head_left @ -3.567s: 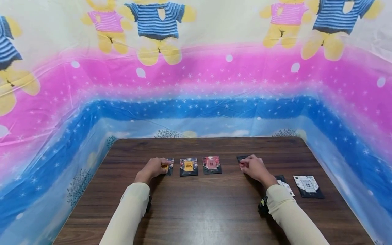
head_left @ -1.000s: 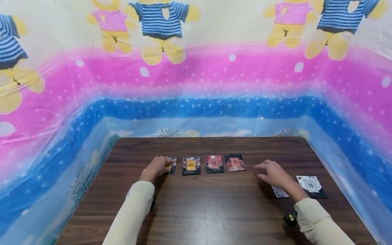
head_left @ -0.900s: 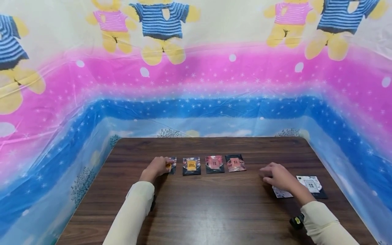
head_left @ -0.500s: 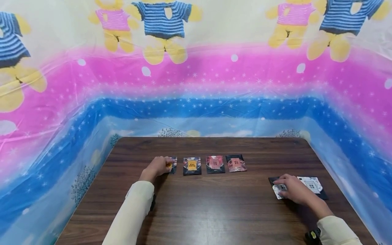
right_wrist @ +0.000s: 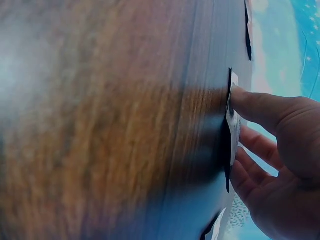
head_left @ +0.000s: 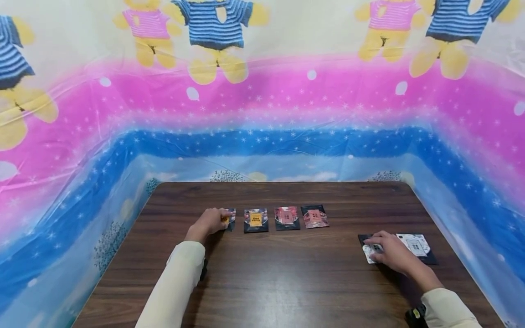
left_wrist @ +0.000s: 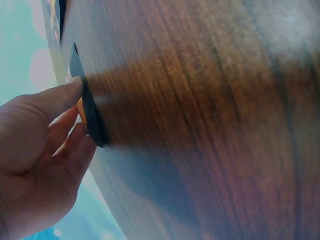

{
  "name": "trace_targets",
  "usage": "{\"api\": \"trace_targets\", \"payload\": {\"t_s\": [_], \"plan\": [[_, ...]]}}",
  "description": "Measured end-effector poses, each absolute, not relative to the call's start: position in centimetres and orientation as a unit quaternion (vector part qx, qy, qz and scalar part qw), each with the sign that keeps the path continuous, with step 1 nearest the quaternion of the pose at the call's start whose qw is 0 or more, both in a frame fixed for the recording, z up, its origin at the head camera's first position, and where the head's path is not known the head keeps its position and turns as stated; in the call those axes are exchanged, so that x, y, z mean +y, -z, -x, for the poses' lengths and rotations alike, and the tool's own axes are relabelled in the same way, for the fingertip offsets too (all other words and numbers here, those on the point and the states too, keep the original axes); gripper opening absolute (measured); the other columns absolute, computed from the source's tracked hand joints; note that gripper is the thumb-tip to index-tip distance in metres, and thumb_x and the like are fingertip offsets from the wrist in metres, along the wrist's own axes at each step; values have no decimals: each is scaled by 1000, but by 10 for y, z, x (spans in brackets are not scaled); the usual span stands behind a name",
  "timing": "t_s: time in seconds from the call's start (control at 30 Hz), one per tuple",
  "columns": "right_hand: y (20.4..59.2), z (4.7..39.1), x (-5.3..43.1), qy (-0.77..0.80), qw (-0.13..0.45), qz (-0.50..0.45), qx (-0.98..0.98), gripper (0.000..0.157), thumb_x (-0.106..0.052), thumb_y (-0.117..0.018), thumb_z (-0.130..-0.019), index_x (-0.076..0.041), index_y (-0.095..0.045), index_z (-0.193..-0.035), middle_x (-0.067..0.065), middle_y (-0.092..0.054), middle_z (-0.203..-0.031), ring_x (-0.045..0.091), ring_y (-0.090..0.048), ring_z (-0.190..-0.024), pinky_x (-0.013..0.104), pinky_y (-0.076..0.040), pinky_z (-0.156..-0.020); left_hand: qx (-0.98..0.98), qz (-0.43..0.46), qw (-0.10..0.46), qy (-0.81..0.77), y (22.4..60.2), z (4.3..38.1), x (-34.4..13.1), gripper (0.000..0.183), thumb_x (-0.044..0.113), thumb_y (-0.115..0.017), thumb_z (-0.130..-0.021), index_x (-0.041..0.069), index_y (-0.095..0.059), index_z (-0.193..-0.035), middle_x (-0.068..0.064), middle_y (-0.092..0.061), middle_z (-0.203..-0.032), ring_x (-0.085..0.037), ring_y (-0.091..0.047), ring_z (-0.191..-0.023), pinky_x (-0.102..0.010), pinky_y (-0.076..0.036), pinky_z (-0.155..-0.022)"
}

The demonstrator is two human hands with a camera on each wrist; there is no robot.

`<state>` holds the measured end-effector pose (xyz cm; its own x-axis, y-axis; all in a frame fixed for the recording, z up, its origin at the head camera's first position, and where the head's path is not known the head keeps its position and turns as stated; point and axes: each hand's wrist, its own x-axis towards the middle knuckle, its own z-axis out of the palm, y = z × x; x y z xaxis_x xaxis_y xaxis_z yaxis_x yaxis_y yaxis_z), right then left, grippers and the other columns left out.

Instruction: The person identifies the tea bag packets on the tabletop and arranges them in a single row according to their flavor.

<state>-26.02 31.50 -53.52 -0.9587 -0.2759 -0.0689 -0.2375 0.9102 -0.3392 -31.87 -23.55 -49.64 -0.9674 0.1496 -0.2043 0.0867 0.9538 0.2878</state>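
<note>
In the head view my left hand is at the left end of a row of flat printed sachets, its thumb and fingertips gripping an orange-and-black sachet that lies on the table. Much of that sachet is hidden by the fingers. To the right, my right hand holds a white-and-black sachet between thumb and fingers. In the right wrist view this sachet lies close along the tabletop, its pale face bulging a little. Another white-and-black sachet lies just right of that hand, partly behind it.
Between the hands lie an orange-labelled sachet, a red one and a slightly turned pink-red one. The brown wooden table meets a printed cloth backdrop along its back and sides.
My right hand has let go of the pink-red sachet, now nearer the row, and moved right and nearer to the white-and-black sachet. My left hand stays on its sachet.
</note>
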Motion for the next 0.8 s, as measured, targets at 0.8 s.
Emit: {"api": "trace_targets", "payload": {"t_s": [0.8], "plan": [[540, 282, 300, 189, 49, 146, 970, 40, -16, -77, -90, -11, -71, -129, 24, -58, -133, 49, -54, -122, 62, -49, -93, 982, -56, 118, -140, 499, 320, -236, 44, 17, -66, -100, 18, -61, -144, -20, -55, -149, -40, -56, -126, -52, -50, -103]]}}
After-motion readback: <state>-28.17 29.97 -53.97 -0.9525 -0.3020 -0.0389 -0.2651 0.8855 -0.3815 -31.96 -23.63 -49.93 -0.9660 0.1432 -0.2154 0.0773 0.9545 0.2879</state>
